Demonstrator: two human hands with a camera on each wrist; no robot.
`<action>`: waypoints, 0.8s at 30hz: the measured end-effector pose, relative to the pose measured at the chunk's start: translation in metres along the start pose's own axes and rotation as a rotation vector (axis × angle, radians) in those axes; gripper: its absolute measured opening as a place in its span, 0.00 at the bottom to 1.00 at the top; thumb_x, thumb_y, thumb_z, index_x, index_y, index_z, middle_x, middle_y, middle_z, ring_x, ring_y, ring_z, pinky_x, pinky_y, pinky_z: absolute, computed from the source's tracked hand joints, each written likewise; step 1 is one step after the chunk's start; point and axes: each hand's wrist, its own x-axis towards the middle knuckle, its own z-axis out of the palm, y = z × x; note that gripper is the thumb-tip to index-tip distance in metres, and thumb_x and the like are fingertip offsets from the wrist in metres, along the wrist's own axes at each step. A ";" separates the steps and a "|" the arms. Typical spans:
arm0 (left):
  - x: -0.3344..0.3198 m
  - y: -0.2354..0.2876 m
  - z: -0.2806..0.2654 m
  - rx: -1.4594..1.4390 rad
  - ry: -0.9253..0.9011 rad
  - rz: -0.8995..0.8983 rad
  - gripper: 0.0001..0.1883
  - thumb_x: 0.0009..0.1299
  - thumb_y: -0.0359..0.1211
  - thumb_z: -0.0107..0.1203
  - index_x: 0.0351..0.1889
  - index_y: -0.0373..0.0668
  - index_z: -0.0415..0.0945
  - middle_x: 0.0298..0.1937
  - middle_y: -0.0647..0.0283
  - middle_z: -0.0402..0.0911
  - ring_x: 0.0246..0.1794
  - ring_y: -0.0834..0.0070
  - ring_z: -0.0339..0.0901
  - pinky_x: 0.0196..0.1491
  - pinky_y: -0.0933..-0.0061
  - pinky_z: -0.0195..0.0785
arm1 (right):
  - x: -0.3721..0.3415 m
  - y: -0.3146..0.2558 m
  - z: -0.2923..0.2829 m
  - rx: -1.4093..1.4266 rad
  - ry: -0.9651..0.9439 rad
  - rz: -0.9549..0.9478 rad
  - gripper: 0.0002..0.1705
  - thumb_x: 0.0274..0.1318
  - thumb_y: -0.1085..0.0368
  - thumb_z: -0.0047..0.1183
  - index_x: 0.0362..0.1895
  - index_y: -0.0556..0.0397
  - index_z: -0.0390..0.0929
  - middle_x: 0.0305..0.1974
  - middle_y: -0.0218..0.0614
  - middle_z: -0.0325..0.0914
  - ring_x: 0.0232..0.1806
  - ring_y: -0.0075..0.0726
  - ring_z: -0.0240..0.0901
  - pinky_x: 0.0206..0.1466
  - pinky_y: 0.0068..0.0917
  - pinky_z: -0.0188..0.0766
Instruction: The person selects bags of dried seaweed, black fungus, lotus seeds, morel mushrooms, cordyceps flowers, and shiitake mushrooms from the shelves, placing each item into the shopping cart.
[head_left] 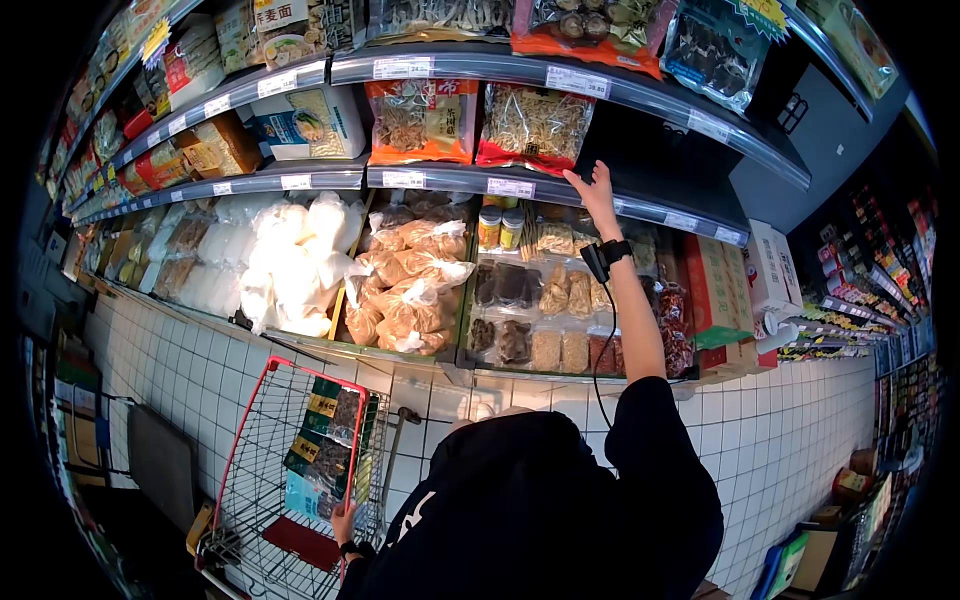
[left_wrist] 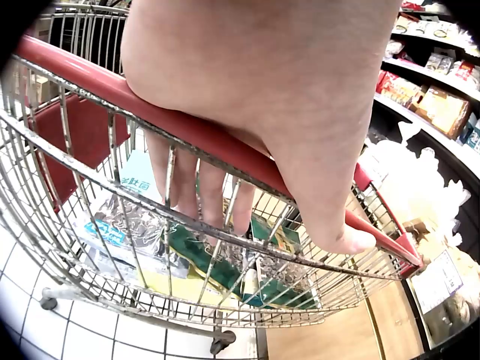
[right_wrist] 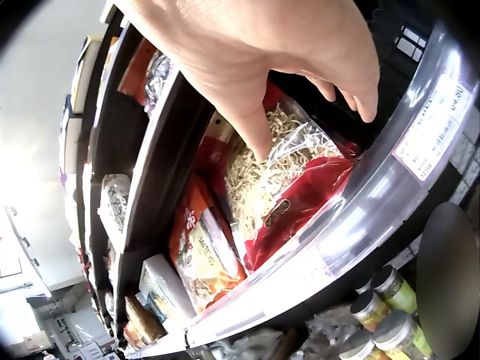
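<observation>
Red-edged bag (head_left: 535,122) | right hand (head_left: 597,192) outstretched beside it | left hand (left_wrist: 259,82) gripping cart rail (left_wrist: 82,71)

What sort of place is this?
Probably a supermarket aisle: there are shelves of packaged food, price labels along their edges, and a red-rimmed shopping cart under the person's left hand.

In the left wrist view the top edge cuts off the left hand (left_wrist: 255,82), and the red bar (left_wrist: 199,131) and wires partly hide its fingers and the packets (left_wrist: 202,259) in the cart. In the right wrist view the right hand (right_wrist: 300,37) is cut off above and covers part of a noodle-like packet (right_wrist: 251,184); jars (right_wrist: 391,330) are cropped below. Price tag (head_left: 403,68) print is mostly too small to read.
</observation>
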 end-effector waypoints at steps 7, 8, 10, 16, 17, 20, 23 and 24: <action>0.001 0.001 0.000 0.075 0.034 -0.056 0.23 0.57 0.41 0.68 0.40 0.32 0.76 0.35 0.62 0.80 0.35 0.78 0.75 0.40 0.77 0.67 | 0.033 0.009 0.014 0.175 -0.107 0.103 0.52 0.38 0.49 0.72 0.58 0.66 0.54 0.50 0.54 0.68 0.51 0.41 0.69 0.51 0.30 0.70; -0.001 0.003 -0.001 0.078 0.035 -0.060 0.23 0.57 0.41 0.68 0.40 0.32 0.76 0.35 0.62 0.80 0.35 0.78 0.75 0.40 0.77 0.67 | 0.037 0.012 0.019 0.204 -0.114 0.096 0.51 0.38 0.50 0.72 0.56 0.66 0.55 0.48 0.52 0.69 0.48 0.39 0.71 0.48 0.29 0.71; 0.000 0.001 -0.002 0.111 0.039 -0.062 0.23 0.57 0.42 0.68 0.40 0.31 0.76 0.35 0.62 0.80 0.35 0.78 0.75 0.40 0.76 0.67 | 0.041 0.011 0.023 0.232 -0.123 0.092 0.49 0.38 0.50 0.72 0.54 0.66 0.56 0.46 0.50 0.71 0.45 0.37 0.73 0.46 0.28 0.72; 0.014 -0.022 -0.010 0.165 -0.010 -0.107 0.28 0.56 0.47 0.68 0.41 0.30 0.76 0.35 0.59 0.81 0.34 0.73 0.77 0.39 0.72 0.68 | 0.042 -0.001 0.023 -0.102 -0.030 0.035 0.46 0.34 0.46 0.73 0.48 0.62 0.59 0.37 0.46 0.75 0.38 0.40 0.75 0.43 0.31 0.72; 0.014 -0.024 -0.009 0.164 -0.009 -0.107 0.28 0.56 0.47 0.68 0.41 0.30 0.76 0.35 0.59 0.81 0.34 0.73 0.77 0.39 0.72 0.68 | 0.040 -0.002 0.022 -0.132 0.012 0.056 0.46 0.33 0.45 0.73 0.47 0.61 0.60 0.37 0.46 0.75 0.38 0.42 0.74 0.42 0.32 0.72; 0.015 -0.025 -0.004 0.377 0.140 -0.079 0.31 0.55 0.49 0.68 0.44 0.30 0.76 0.38 0.56 0.81 0.37 0.70 0.77 0.40 0.69 0.68 | 0.039 0.000 0.024 -0.175 0.091 0.040 0.46 0.31 0.43 0.73 0.45 0.61 0.62 0.37 0.45 0.74 0.38 0.42 0.74 0.42 0.32 0.71; 0.027 -0.022 -0.007 0.327 -0.020 -0.130 0.36 0.54 0.51 0.67 0.50 0.29 0.73 0.44 0.50 0.79 0.43 0.64 0.77 0.45 0.67 0.68 | 0.038 0.005 0.029 -0.171 0.127 0.011 0.46 0.31 0.42 0.73 0.44 0.61 0.63 0.37 0.44 0.73 0.38 0.40 0.73 0.41 0.29 0.71; 0.036 -0.008 0.001 0.396 -0.083 -0.124 0.39 0.54 0.51 0.67 0.53 0.29 0.70 0.48 0.47 0.78 0.46 0.62 0.76 0.48 0.66 0.67 | 0.036 0.002 0.029 -0.140 0.109 0.024 0.44 0.32 0.43 0.73 0.43 0.61 0.63 0.35 0.44 0.73 0.36 0.40 0.73 0.40 0.31 0.72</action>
